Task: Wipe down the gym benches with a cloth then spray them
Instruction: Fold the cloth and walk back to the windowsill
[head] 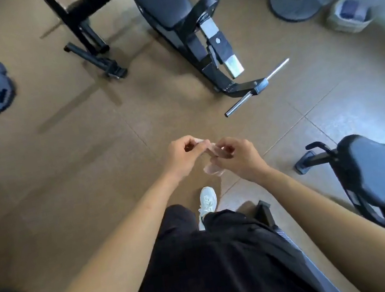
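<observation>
The left hand [182,154] and the right hand [238,156] meet in front of the body, fingers curled, each pinching a thin, pale, half-transparent cloth [212,169] that hangs between them over the floor. One bench [162,0] stands ahead and a second bench [379,165] at the right, both well apart from the cloth

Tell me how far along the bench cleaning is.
Done: nothing visibly; neither the bench ahead nor the bench at right is being touched. In hand: the left hand and right hand pinch a thin pale piece, probably the cloth, between them. Left: wiping both benches, then spraying them.
</observation>
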